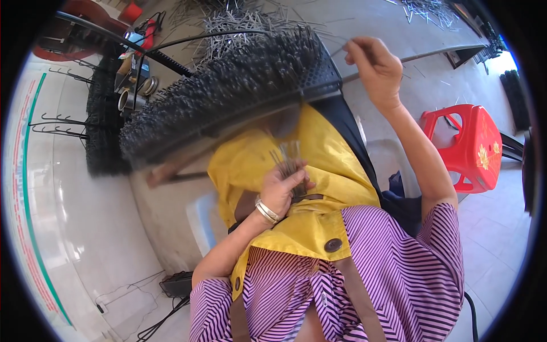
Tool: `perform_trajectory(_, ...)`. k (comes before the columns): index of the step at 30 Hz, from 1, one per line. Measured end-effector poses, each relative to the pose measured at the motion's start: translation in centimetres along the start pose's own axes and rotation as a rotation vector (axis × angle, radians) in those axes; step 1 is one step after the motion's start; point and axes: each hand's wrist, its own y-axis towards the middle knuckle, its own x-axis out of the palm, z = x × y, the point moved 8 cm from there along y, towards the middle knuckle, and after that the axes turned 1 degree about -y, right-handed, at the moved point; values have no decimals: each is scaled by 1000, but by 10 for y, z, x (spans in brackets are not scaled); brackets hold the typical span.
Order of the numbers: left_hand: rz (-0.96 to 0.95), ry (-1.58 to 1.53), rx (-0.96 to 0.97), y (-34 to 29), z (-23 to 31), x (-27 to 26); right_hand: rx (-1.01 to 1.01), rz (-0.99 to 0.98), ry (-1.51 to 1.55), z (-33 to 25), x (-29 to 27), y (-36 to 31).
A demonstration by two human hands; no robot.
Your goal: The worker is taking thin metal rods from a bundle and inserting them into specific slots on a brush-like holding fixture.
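My left hand (279, 191) is closed around a bundle of thin metal strips (289, 157), held upright in front of the yellow apron (336, 154) over my lap. Their upper ends are smeared by motion. My right hand (376, 71) is raised beyond the right end of a long black perforated rack (322, 77), fingers pinched together. Faint thin lines show near its fingertips, but what it holds is too fine to make out. Dense black bristle-like pieces (228, 80) stand up all along the rack, which slants across in front of me.
Behind the rack lies a heap of loose silvery strips (239, 25), with another pile (430, 14) at the far right. A red plastic stool (478, 145) stands to my right. Cups and rolls (128, 100) sit at the rack's left, near black wire hooks (62, 122).
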Motion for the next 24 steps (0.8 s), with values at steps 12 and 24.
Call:
perform_trajectory(12, 24, 0, -1, 0, -2, -2, -344, -330, -214, -9, 37, 10)
perform_trajectory(24, 27, -13, -13, 2, -2, -3, -418, -342, -573, -5, 49, -8)
